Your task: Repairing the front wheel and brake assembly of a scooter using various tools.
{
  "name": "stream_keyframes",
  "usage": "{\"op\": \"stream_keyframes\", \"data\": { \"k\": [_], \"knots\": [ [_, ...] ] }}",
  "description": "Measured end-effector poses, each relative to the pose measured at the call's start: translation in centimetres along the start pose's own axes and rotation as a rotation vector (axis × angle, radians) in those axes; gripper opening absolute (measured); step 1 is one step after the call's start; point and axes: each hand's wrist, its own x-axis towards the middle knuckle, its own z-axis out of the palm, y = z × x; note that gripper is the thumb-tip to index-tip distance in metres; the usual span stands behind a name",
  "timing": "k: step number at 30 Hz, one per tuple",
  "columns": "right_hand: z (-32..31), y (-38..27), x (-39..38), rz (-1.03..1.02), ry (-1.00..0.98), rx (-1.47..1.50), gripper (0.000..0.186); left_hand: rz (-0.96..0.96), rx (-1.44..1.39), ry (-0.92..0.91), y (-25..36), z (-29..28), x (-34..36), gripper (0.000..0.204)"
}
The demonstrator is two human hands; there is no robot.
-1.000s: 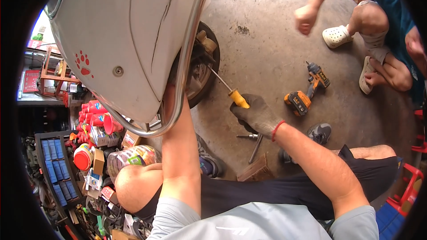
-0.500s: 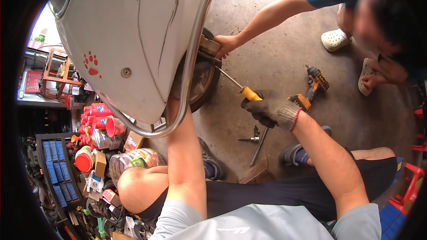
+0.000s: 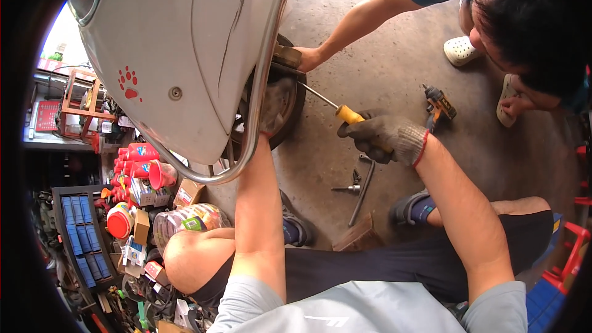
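Observation:
My right hand (image 3: 388,139), in a grey work glove, is closed around the yellow handle of a screwdriver (image 3: 349,115). The screwdriver's metal shaft runs up and left to a dark part beside the wheel (image 3: 291,108) of a white scooter (image 3: 166,37). My left hand (image 3: 271,111) reaches in at the wheel behind the scooter's chrome bar (image 3: 254,129); its fingers cannot be made out. Across from me, a co-worker's hand (image 3: 307,58) is at a brownish block-shaped part (image 3: 287,55) above the wheel, with its fingertips hidden.
On the concrete floor lie a yellow-and-black power drill (image 3: 439,105), a long wrench (image 3: 364,191), a small socket tool (image 3: 350,187) and a wooden block (image 3: 357,234). Red bottles (image 3: 139,160), boxes and a clear plastic jar (image 3: 185,222) crowd the left. A red stool (image 3: 570,256) stands at right.
My right hand and the screwdriver have shifted slightly right, with the shaft still at the wheel. The co-worker's head has leaned left, and their fingers have gone farther behind the part.

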Motion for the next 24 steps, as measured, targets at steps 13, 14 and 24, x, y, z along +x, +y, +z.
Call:
{"op": "stream_keyframes", "data": {
  "k": [13, 14, 24],
  "knots": [
    [-0.2, -2.2, -2.0, -0.074, 0.055, -0.12, 0.023, 0.057, 0.226, 0.004, 0.2, 0.7, -0.1, 0.054],
    [-0.5, -2.1, -2.3, -0.077, 0.046, -0.099, 0.023, 0.06, 0.221, 0.002, 1.0, 1.0, 0.1, 0.054],
    [-1.1, -0.7, -3.4, -0.114, 0.099, -0.151, 0.031, -0.028, -0.206, 0.079, 5.2, 2.5, 0.3, 0.041]
  ]
}}
